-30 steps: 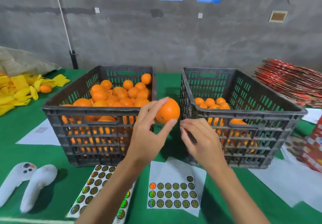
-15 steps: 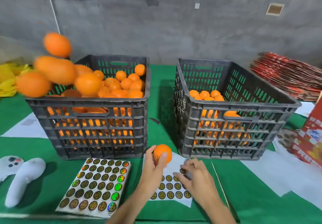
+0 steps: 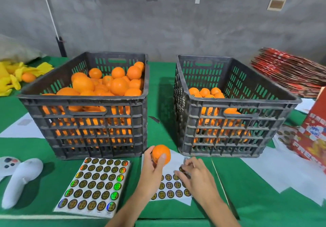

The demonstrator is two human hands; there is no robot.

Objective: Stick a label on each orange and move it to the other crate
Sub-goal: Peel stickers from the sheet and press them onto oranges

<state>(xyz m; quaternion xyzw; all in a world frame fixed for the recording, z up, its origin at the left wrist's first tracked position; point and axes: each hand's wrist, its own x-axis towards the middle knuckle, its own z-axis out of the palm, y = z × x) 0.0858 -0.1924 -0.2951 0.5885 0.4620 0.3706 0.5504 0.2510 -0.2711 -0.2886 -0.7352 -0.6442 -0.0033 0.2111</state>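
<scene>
Oranges fill the left crate (image 3: 84, 106) almost to its rim, heaped higher toward the back right corner. The right crate (image 3: 234, 106) holds far fewer; its pile sits low against the near wall, and most of it shows only through the slots.

One orange (image 3: 161, 153) is out of both crates, held by the left hand (image 3: 151, 169) above the green table (image 3: 264, 209), just in front of the gap between the crates. Thumb and fingers curl round its lower half.

The right hand (image 3: 195, 176) rests on the partly used label sheet (image 3: 170, 188), its fingers bent down and pinched together at a label near the sheet's upper right. Whether a label is lifted between the fingertips is too small to tell. Both hands cover much of this sheet, so only its lower rows of labels show.

A full label sheet (image 3: 95, 185) lies left of it, in front of the left crate. Two white controllers (image 3: 19, 179) lie at the near left, one cut off by the frame edge.

Far left, a lone orange sits among yellow wrappers (image 3: 12, 78), also cut by the edge. A stack of red flat cartons (image 3: 289, 71) lies behind the right crate, and a red box (image 3: 314, 131) at the right edge is only partly in view, its print blurred. White papers (image 3: 275, 172) lie spread under and beside the right crate.
</scene>
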